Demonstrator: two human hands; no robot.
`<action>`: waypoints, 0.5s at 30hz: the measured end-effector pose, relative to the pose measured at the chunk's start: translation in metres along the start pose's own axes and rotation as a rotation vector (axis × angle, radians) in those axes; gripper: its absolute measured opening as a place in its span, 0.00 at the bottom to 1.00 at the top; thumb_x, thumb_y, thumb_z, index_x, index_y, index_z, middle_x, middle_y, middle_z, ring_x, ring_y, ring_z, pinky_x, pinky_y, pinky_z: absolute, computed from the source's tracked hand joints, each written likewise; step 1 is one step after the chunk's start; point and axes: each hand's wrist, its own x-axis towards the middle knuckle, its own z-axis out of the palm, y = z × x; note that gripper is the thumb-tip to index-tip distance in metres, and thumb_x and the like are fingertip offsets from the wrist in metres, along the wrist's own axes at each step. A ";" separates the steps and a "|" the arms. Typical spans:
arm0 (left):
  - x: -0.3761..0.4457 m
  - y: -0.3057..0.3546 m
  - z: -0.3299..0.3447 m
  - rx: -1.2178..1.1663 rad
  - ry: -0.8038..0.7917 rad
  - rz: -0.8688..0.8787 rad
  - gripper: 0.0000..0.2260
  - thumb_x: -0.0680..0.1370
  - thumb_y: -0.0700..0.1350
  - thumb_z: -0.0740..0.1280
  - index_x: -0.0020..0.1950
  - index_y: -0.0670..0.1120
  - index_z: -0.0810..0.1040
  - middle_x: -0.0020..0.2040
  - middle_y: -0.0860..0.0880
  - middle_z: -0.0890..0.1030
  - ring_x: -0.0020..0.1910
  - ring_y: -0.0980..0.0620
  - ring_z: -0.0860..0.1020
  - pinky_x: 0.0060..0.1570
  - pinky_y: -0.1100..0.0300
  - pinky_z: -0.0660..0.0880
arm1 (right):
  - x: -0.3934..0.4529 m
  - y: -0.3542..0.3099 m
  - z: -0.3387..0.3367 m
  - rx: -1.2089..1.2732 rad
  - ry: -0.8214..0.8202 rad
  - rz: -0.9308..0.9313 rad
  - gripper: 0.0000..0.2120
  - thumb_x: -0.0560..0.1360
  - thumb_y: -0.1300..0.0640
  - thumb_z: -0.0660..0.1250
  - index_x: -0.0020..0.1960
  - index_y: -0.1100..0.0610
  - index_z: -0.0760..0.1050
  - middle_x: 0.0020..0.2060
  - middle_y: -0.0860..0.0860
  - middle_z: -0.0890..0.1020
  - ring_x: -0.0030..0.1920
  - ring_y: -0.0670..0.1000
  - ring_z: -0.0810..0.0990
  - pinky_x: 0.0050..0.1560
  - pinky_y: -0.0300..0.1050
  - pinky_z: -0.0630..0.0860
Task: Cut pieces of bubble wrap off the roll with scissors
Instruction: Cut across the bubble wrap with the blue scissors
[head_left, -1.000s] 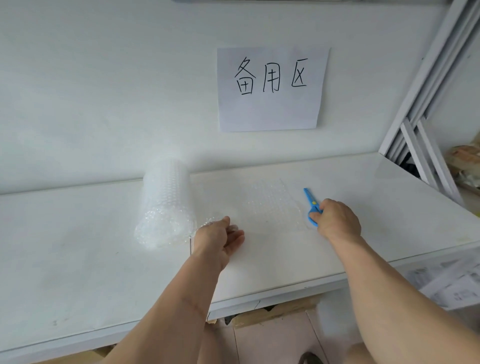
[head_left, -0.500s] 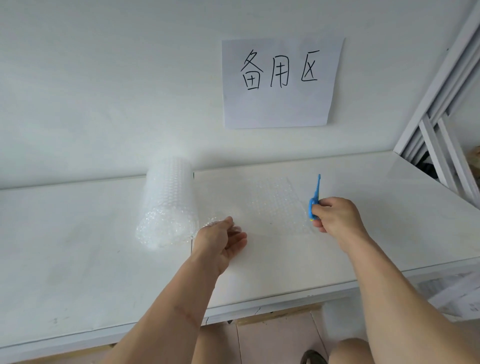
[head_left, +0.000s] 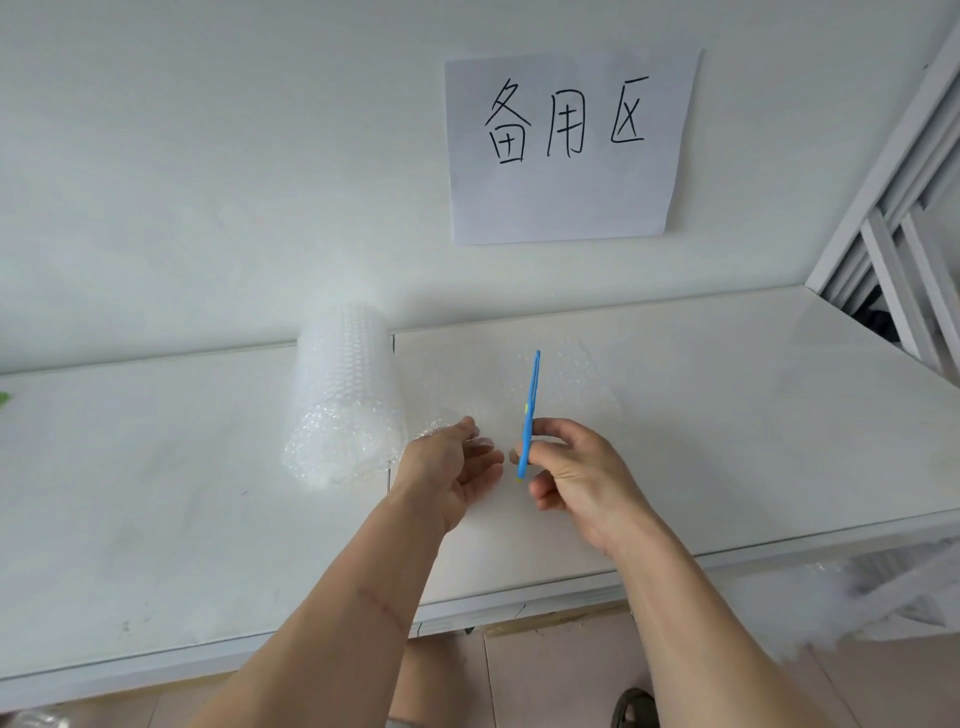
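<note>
Scissors (head_left: 530, 410) now lifted off the table, swung in from 3 o'clock toward centre, pinched upright in right hand (head_left: 576, 478). Left hand (head_left: 447, 467) pinches the unrolled sheet (head_left: 561, 395) edge just beside them. Roll (head_left: 345, 395) lies at 10 o'clock of the hands on the table (head_left: 156, 519). No cut started yet, by the look of it. No containers visible.

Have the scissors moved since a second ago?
Yes. The scissors have gone left, from the loose sheet's right edge toward the roll, and now stand upright in the right hand.
</note>
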 end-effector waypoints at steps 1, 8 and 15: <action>0.000 0.000 0.000 0.001 -0.001 -0.001 0.07 0.79 0.43 0.67 0.47 0.39 0.77 0.37 0.43 0.79 0.34 0.48 0.80 0.30 0.58 0.78 | 0.000 0.000 0.000 -0.006 -0.012 0.004 0.09 0.74 0.63 0.69 0.54 0.56 0.79 0.43 0.59 0.84 0.24 0.48 0.75 0.25 0.40 0.73; 0.002 0.003 0.003 -0.023 -0.007 -0.008 0.07 0.79 0.43 0.68 0.43 0.40 0.77 0.34 0.45 0.78 0.30 0.51 0.77 0.28 0.62 0.77 | -0.018 0.000 -0.005 0.019 -0.123 0.129 0.10 0.73 0.51 0.73 0.47 0.57 0.79 0.35 0.54 0.81 0.24 0.45 0.72 0.25 0.38 0.72; 0.004 0.006 0.010 -0.130 -0.013 -0.009 0.08 0.79 0.41 0.67 0.41 0.40 0.76 0.33 0.45 0.78 0.29 0.52 0.76 0.25 0.66 0.76 | -0.029 -0.009 -0.017 -0.081 -0.213 0.270 0.26 0.69 0.36 0.70 0.51 0.58 0.79 0.33 0.56 0.82 0.24 0.47 0.72 0.24 0.39 0.71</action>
